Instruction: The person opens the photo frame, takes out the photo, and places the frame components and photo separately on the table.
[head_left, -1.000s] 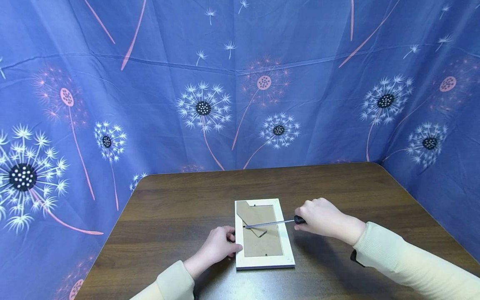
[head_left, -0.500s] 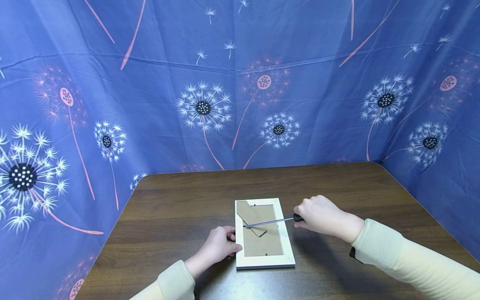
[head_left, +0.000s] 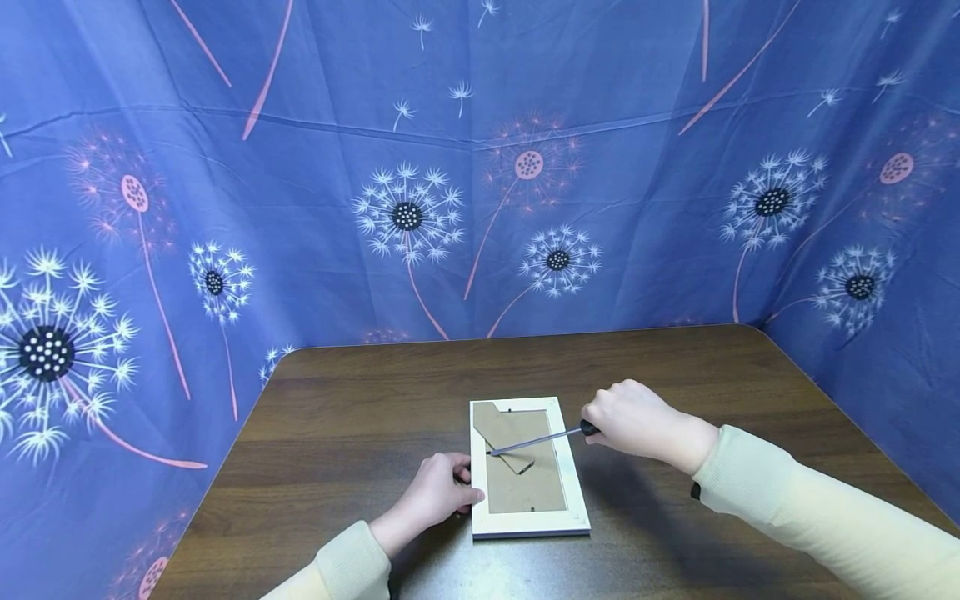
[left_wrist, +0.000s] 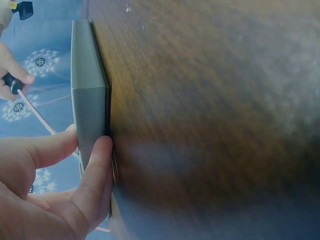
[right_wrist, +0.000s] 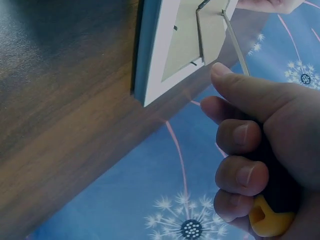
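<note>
A white picture frame (head_left: 534,524) lies face down on the table, its brown backing board (head_left: 517,496) held by small dark tabs (head_left: 532,509). My left hand (head_left: 433,490) pinches the frame's left edge, thumb on the back's rim and fingers along the side. In my right hand (head_left: 639,423) is a screwdriver (head_left: 542,439), its black handle with a yellow end (right_wrist: 270,220) wrapped by curled fingers. The metal shaft slants down leftward across the backing, and its tip sits right at the tab on the left inner edge. An easel leg (right_wrist: 212,42) lies against the backing.
The dark wooden table (head_left: 360,400) extends around the frame on all sides. A blue curtain (head_left: 300,208) with dandelion prints hangs behind the table and along both sides.
My right hand has risen and shifted slightly left, tilting the screwdriver's handle higher while its tip stays at the left tab. The left hand and the picture frame stay put.
</note>
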